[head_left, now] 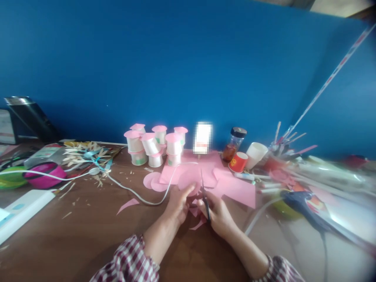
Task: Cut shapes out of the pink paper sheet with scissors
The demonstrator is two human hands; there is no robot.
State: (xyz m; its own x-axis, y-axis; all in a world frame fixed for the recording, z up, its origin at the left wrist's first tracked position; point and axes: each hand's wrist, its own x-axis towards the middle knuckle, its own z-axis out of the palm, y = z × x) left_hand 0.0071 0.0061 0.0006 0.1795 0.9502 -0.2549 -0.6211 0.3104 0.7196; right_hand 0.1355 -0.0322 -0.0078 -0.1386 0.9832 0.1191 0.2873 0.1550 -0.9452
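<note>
My left hand pinches a roughly round piece of pink paper, its thumb lying on top. In my right hand is a pair of scissors with dark handles, the blades pointing away from me along the paper's right edge. Whether the blades touch the paper I cannot tell. Pink offcuts lie beneath the hands. Left of the paper, cut pink circles overlap on the table. Behind the hands spread larger pink sheets.
Several paper cups with pink tops stand stacked at the back. A lidded jar, red cup and white cup are right of centre. A white cable crosses the table. A power strip lies left; a glue gun lies right.
</note>
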